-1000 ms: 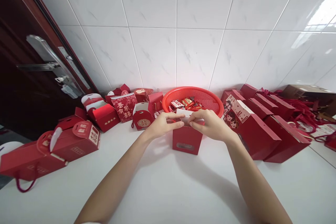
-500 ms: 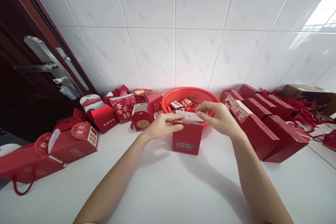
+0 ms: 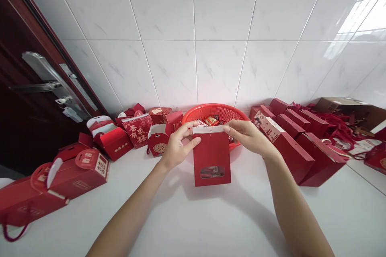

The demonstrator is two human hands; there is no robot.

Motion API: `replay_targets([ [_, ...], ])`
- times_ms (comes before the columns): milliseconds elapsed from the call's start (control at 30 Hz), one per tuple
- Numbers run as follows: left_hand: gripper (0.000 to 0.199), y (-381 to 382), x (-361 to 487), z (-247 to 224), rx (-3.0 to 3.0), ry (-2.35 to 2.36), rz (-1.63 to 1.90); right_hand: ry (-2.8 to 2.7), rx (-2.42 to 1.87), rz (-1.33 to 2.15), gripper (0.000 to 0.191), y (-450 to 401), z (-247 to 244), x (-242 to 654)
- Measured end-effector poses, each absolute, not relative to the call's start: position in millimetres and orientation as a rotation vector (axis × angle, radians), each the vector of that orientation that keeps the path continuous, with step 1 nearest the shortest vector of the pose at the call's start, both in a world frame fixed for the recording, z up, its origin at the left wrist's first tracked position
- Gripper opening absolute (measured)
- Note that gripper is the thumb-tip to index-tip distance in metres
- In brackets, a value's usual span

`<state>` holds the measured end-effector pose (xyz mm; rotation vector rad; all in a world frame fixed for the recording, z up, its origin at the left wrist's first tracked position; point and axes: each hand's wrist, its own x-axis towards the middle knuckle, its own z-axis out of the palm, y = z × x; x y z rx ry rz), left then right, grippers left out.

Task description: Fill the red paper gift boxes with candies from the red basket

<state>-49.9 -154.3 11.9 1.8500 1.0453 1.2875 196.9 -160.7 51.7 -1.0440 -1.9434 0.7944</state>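
Between my hands is a red paper gift bag (image 3: 211, 150) with a clear oval window low on its front. My left hand (image 3: 180, 144) grips its upper left corner, thumb on the front face. At the upper right corner, my right hand (image 3: 245, 134) pinches the top edge. A pale strip shows along the bag's top, where the two sides meet closely. Right behind it stands a red plastic basket (image 3: 215, 108) with wrapped candies (image 3: 211, 120) inside, partly hidden by the bag and my hands.
Several red gift boxes (image 3: 116, 142) line the left side, near a dark door with a metal handle (image 3: 50, 86). On the right stand several red bags (image 3: 289, 148), with red ribbons (image 3: 334, 132) and a cardboard box (image 3: 346, 106) behind. A tiled wall (image 3: 220, 68) closes the back.
The bag's top has gone from parted to nearly closed. The bag now faces me more squarely and appears raised, and my left fingers have curled around its corner.
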Motion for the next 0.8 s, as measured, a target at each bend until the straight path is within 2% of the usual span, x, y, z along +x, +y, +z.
replay_targets([
  [100, 0.018, -153, -50, 11, 1.907, 1.018, 1.359, -1.89, -1.047, 0.819, 0.053, -160, 51, 195],
  [167, 0.011, -152, -49, 10, 1.923, 0.994, 1.381, -1.879, -1.043, 0.839, 0.05, -159, 50, 194],
  [367, 0.01, -155, -49, 10, 1.925, 0.987, 1.384, -1.908, -1.039, 0.893, 0.037, -155, 47, 198],
  [633, 0.009, -162, -51, 18, 1.962, 0.892, 1.404, -1.858, -0.93, 0.845, 0.034, -162, 53, 197],
  [700, 0.011, -164, -53, 22, 2.021, 0.848, 1.417, -1.789, -0.928, 0.709, 0.033, -171, 62, 207],
  [800, 0.009, -165, -58, 30, 2.017, 0.834, 1.485, -1.512, -1.004, 0.304, 0.03, -189, 83, 238],
])
